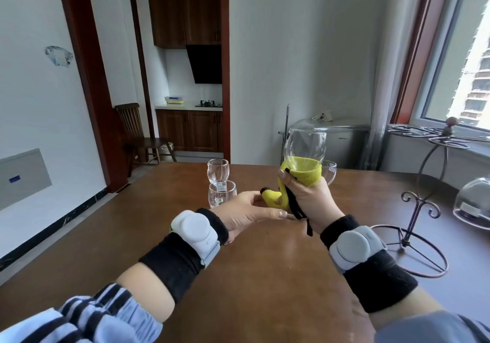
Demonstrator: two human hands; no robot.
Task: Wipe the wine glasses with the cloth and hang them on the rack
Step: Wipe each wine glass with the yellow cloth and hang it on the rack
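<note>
Striped blue sleeves and black wristbands with grey sensor pods lead to both hands over the brown wooden desk [164, 236]. Left hand [246, 210] pinches the foot of the raised clear wine glass [305, 148] between its fingers. Right hand [311, 201] curls its fingers round the yellow cloth [305, 174], which is wrapped about the bowl's base. Wiping looks underway. Farther off, three more clear glasses [221, 193] wait unwiped, and the dark wire rack [424, 210] at the right holds none; one upturned glass lies beyond it.
</note>
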